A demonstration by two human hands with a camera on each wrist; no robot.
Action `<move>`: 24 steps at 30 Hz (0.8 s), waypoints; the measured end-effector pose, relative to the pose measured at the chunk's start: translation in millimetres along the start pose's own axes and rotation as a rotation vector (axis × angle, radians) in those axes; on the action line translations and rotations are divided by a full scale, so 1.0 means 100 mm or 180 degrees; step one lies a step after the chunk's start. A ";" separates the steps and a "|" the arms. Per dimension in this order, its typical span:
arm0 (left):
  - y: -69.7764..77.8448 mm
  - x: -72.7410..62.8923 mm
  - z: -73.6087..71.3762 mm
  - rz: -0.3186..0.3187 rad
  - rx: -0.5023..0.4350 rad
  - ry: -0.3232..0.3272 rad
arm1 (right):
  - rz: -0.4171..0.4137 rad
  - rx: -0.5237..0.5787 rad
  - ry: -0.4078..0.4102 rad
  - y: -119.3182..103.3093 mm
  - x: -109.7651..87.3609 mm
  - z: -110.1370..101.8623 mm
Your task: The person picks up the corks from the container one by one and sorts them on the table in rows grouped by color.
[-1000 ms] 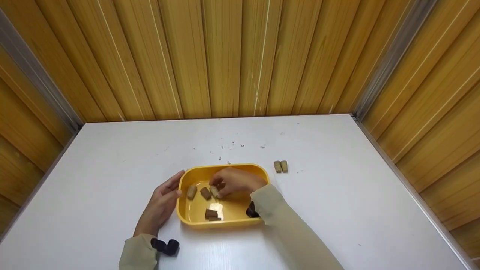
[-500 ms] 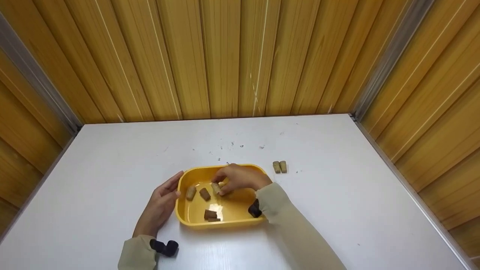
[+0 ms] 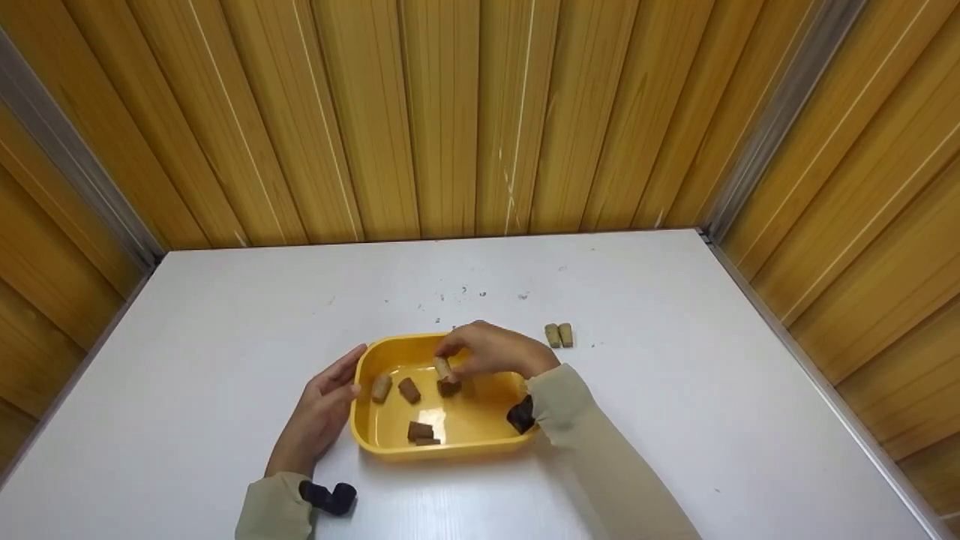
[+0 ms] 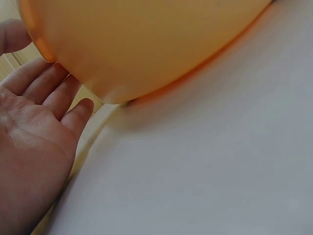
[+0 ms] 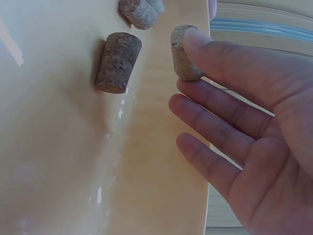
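In the head view, a yellow plastic tray (image 3: 480, 451) sits on the white table, with several light and dark cork stoppers in it. My right hand (image 3: 495, 351) pinches a light cork stopper (image 5: 182, 56) between thumb and fingers, raised off the tray floor. Just below it lies a dark brown cork stopper (image 3: 448, 388). Farther left are a light cork (image 3: 382, 388) and a brown cork (image 3: 409, 390). Two more dark pieces (image 3: 421, 430) lie by the near wall, partly hidden. My left hand (image 3: 319, 412) rests with extended fingers (image 4: 54, 88) against the tray's left outer side.
Two light corks (image 3: 559, 335) lie side by side on the table, beyond the tray's right back corner. Small dark marks (image 3: 482, 293) dot the tabletop (image 3: 675, 390). Wood-patterned panels (image 3: 442, 120) enclose the back and sides.
My right hand has lifted the light cork and moved slightly right and back with it, revealing the dark cork below. The left hand stays at the tray.
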State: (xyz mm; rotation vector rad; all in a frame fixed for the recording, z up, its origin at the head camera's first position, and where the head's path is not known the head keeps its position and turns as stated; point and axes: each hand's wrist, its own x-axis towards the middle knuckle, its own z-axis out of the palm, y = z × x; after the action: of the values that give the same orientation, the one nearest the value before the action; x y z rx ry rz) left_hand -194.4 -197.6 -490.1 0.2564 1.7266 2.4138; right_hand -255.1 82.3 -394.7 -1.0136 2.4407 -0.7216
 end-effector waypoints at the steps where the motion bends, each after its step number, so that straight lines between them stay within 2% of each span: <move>1: 0.00 0.00 0.00 -0.0001 -0.0002 0.0003 | -0.0001 0.0028 0.0005 0.01 -0.01 -0.01; 10: 0.00 -0.02 0.03 -0.0041 -0.0085 -0.0017 | -0.0005 0.0105 0.0118 0.05 -0.11 -0.13; 19: 0.00 -0.01 0.03 -0.0075 0.0021 -0.0036 | 0.0092 0.0144 0.0274 0.11 -0.24 -0.25; 24: 0.00 -0.02 0.02 -0.0061 0.0067 -0.0078 | 0.0033 0.0182 0.0383 0.17 -0.32 -0.33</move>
State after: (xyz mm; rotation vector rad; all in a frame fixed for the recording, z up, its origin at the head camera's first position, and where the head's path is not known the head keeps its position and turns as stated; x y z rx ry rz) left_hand -191.6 -196.5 -490.0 0.2695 1.7369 2.3702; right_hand -260.6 126.4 -373.8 -0.9606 2.5092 -0.8671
